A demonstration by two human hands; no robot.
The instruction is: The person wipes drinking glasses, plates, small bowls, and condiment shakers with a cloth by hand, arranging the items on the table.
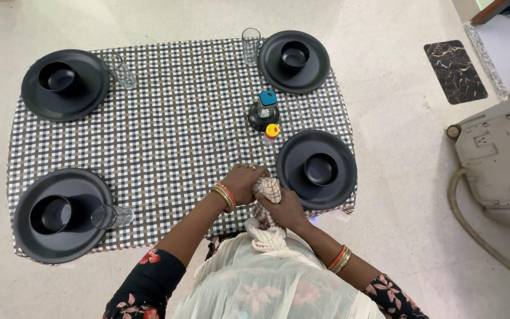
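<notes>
So the cloth (268, 190) is a small bunched-up rag, pale with faint reddish and dark check lines. It's wadded into a lump rather than spread flat, sitting at the near edge of the checked tablecloth (172, 118), just beside the closest black plate (316, 169) on the right.

Single head view; looks steeply down over checked table (172, 118); hands (266, 198) near, probably mid-height.

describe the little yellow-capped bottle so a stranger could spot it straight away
On the checked tablecloth, look toward its right side, between the two right-hand black plates. The small clear bottle stands just below a bigger dark bottle with a blue cap; only it has a yellow cap.
</notes>
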